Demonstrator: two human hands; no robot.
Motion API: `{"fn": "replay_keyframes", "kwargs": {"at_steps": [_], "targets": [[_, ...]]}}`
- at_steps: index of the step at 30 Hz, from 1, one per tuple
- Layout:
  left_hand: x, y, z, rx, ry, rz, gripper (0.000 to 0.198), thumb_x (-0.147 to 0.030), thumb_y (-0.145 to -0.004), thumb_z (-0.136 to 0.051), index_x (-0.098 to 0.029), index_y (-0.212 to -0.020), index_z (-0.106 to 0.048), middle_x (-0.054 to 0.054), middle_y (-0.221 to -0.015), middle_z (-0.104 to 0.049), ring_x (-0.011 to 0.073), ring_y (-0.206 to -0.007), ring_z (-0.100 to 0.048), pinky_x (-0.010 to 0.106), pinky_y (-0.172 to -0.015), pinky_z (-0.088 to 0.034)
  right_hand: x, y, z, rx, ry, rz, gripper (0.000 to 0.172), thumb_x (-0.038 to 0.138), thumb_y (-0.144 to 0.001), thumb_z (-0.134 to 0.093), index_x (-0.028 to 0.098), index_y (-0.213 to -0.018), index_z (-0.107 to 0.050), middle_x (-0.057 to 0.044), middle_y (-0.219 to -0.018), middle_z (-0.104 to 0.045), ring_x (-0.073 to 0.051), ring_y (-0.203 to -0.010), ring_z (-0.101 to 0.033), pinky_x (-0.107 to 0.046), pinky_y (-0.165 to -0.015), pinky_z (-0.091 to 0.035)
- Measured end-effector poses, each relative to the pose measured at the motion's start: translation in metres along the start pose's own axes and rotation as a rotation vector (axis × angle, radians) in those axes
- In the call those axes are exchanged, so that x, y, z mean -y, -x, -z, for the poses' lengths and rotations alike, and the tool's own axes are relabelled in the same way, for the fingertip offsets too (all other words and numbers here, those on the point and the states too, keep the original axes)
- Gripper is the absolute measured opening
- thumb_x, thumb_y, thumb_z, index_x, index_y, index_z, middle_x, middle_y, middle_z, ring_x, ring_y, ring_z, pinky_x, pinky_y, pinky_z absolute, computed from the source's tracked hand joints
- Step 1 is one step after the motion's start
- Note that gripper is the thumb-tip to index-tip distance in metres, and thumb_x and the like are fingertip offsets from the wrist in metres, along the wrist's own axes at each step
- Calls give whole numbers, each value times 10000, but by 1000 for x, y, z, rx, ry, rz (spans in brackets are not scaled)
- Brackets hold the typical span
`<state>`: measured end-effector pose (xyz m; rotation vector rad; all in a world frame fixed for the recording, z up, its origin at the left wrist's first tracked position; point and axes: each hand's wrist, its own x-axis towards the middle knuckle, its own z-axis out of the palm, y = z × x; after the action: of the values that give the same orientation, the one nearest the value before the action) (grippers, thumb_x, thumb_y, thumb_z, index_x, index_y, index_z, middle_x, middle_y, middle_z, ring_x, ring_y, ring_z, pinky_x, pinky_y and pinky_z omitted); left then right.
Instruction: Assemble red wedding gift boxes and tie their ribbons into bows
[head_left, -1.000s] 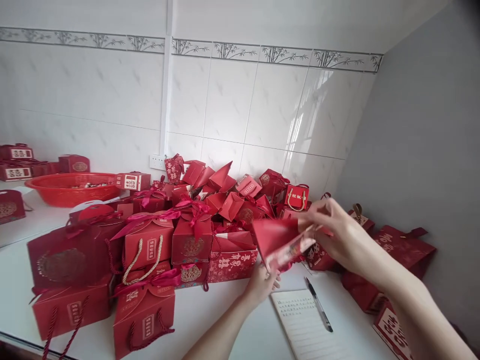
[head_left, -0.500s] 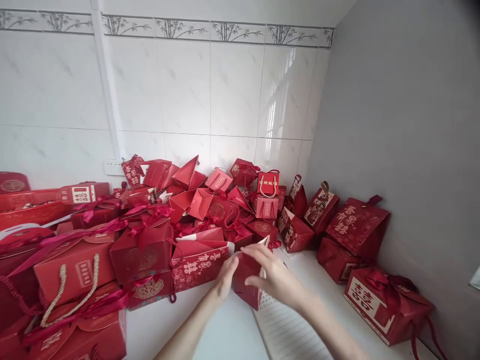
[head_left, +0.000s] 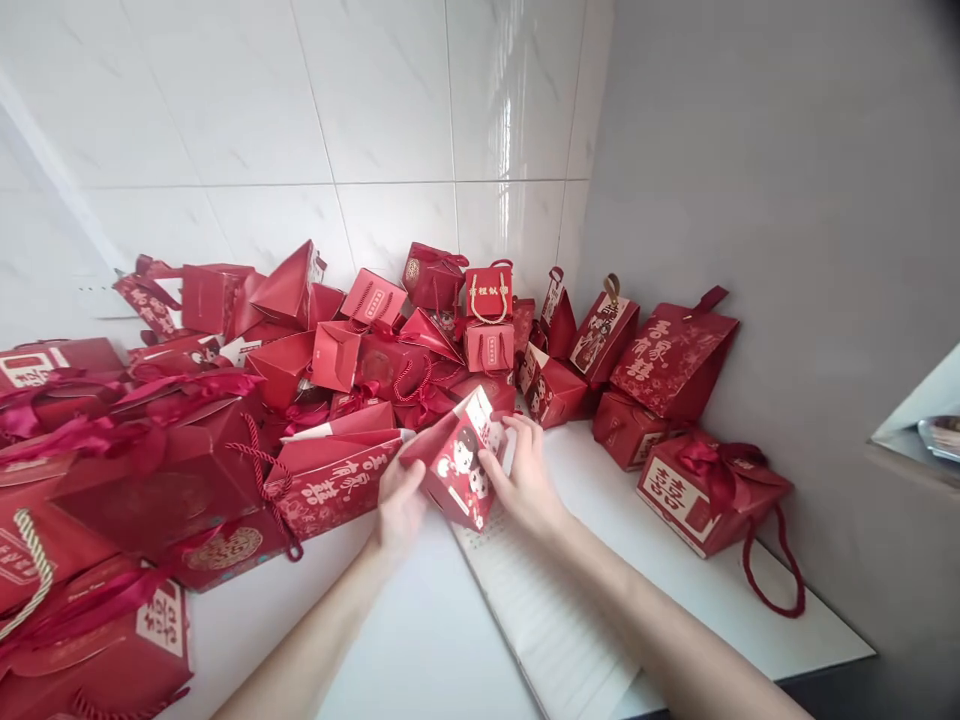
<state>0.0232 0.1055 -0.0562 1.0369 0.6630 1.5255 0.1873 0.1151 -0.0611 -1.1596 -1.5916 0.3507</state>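
Observation:
Between my two hands is a small red gift box [head_left: 459, 468] with cartoon figures and white panels on its face, held tilted above the table. My left hand [head_left: 400, 500] grips its left side, thumb against the edge. On the right side, my right hand [head_left: 525, 465] has its fingers around the upper corner and its thumb on the printed face. Beneath the box lies a lined notebook [head_left: 562, 620]. A larger red gift box [head_left: 337, 485] with white lettering and a raised pale-edged flap lies just left of my left hand.
Red gift boxes with ribbons and cords are piled along the left and the tiled wall [head_left: 390, 100]. More stand at the right, including a ribboned box [head_left: 709, 490] near the grey wall [head_left: 787, 200]. The white table [head_left: 405, 620] ends at the lower right.
The small box has been turned so that its cartoon-printed face shows, and my hands have shifted their hold on it. The view has swung downward and to the right.

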Motion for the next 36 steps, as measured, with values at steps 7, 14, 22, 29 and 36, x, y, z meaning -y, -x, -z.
{"fn": "replay_keyframes", "kwargs": {"at_steps": [7, 14, 22, 29, 36], "targets": [[-7, 9, -4, 24, 39, 129, 441, -317, -625, -640, -178, -1044, -651, 90, -1083, -698, 329, -1058, -615, 458, -899, -480, 2, -11, 7, -62, -502, -406, 543, 468, -697, -684, 223, -1095, -408, -129, -1225, -549, -259, -1087, -590, -404, -877, -529], [-15, 3, 0, 123, -295, -86, 459, -468, -684, -672, -143, -1004, -623, 112, -1015, -693, 298, -991, -632, 401, -869, -482, 15, -12, 20, -78, -551, -166, 405, 387, -692, -707, 233, -999, -493, -44, -965, -634, -210, -865, -628, -347, -732, -543], [-32, 15, -14, -25, -647, -320, 213, -350, -724, -673, -166, -814, -615, 19, -731, -668, 158, -666, -635, 237, -597, -495, 38, 10, 18, 43, -366, 105, 176, 328, -782, -662, 223, -869, -551, 18, -746, -621, -131, -623, -567, -243, -558, -464], [-42, 22, -21, 38, -678, -439, 163, -314, -717, -664, -179, -662, -592, 32, -717, -702, 159, -623, -640, 244, -549, -497, 47, 22, 18, 31, -331, 137, 127, 321, -835, -612, 226, -888, -548, 13, -780, -628, -126, -646, -579, -231, -557, -456], [-43, 25, -24, 80, -611, -430, 327, -393, -742, -671, -190, -564, -486, 42, -730, -698, 166, -667, -656, 263, -581, -521, 58, 26, 16, 34, -405, 67, 168, 349, -801, -630, 228, -822, -515, 22, -703, -599, -108, -549, -530, -192, -407, -382]]}}
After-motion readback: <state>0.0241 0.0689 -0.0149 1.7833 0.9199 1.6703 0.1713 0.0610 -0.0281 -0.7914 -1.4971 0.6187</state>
